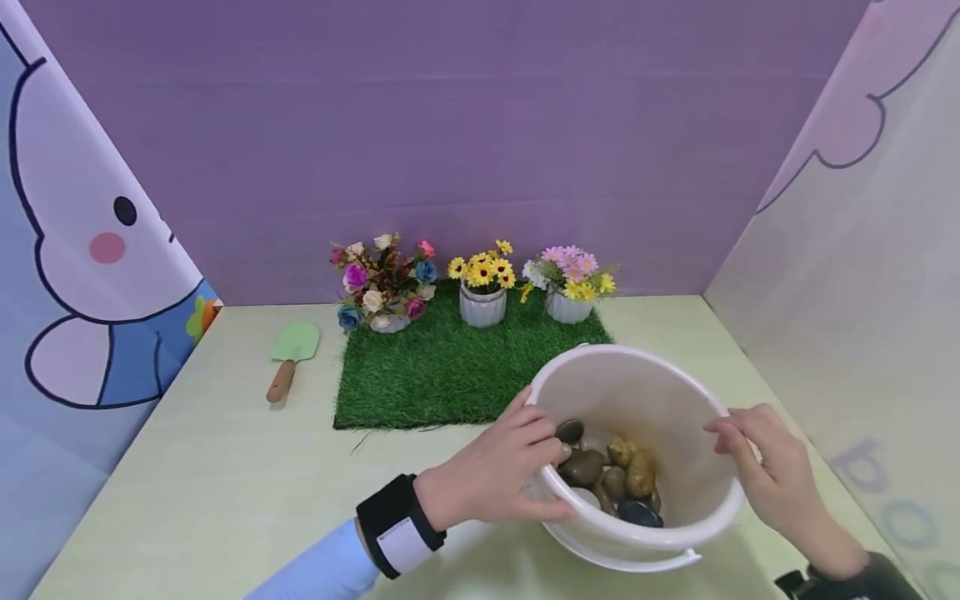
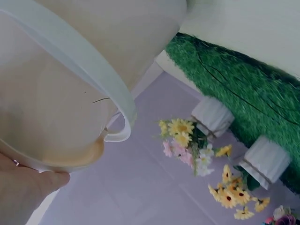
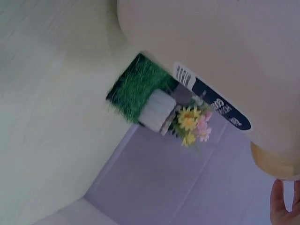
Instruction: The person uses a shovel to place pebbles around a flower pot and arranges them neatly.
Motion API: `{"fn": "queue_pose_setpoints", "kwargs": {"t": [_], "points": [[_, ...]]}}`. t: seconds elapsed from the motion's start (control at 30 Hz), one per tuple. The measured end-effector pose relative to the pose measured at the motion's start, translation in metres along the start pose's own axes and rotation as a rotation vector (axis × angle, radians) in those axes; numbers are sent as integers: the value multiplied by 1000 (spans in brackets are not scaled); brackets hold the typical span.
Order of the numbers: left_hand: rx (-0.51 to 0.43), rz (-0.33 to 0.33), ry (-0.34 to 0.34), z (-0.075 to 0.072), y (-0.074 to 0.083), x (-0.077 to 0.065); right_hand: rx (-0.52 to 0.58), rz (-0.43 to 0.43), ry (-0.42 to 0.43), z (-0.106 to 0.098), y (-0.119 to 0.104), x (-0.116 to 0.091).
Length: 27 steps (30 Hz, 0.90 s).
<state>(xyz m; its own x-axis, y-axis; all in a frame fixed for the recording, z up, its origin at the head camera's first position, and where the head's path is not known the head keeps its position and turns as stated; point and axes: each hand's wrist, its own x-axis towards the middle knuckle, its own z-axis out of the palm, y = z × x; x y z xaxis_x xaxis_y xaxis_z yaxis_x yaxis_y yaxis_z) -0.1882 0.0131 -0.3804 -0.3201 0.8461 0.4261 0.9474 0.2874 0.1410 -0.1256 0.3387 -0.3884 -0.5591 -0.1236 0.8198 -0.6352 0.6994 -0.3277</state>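
Note:
A white bucket (image 1: 686,417) stands tilted toward me at the right of the table, its mouth facing up and toward the head camera. Several smooth stones (image 1: 582,468), brown, tan and black, lie together at its bottom. My left hand (image 1: 498,462) grips the bucket's left rim, fingers over the edge and thumb on the outside. On the opposite side, my right hand (image 1: 776,467) pinches the right rim between thumb and fingers. The white bucket handle (image 2: 101,70) crosses in front of the bucket in the left wrist view. A dark label (image 3: 220,101) shows on the outer wall.
Behind the bucket lies a green turf mat (image 1: 427,375). Along its back edge stand mixed roses (image 1: 386,283), a pot of yellow flowers (image 1: 482,304) and a pot of pink-and-yellow daisies (image 1: 570,307). A green trowel (image 1: 294,346) with a wooden handle lies at left.

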Motion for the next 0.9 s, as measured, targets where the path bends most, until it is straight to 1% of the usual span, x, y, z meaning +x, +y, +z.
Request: {"fn": "queue_pose_setpoints", "kwargs": {"t": [0.13,0.27,0.4,0.5,0.6,0.73,0.8,0.83,0.9], "points": [[-6,-20,9,-6,-2,-13,51,32,34,13,-7,-1],[-7,-21,30,-8,-4,-24,96,56,64,23,-12,-2],[-29,-12,75,-9,-7,-33,156,51,113,34,-16,-3],[-53,-18,116,-8,-8,-42,209,52,134,43,-20,-3],[-60,-22,152,-8,-8,-47,237,58,151,48,-23,-2],[-33,-5,203,-9,-8,-47,245,58,160,51,-24,0],[-70,-18,223,-9,-8,-47,246,47,147,51,-24,2],[-108,-39,228,-9,-8,-47,240,47,134,51,-24,3],[-229,-112,232,-9,-7,-47,247,64,96,50,-23,7]]}}
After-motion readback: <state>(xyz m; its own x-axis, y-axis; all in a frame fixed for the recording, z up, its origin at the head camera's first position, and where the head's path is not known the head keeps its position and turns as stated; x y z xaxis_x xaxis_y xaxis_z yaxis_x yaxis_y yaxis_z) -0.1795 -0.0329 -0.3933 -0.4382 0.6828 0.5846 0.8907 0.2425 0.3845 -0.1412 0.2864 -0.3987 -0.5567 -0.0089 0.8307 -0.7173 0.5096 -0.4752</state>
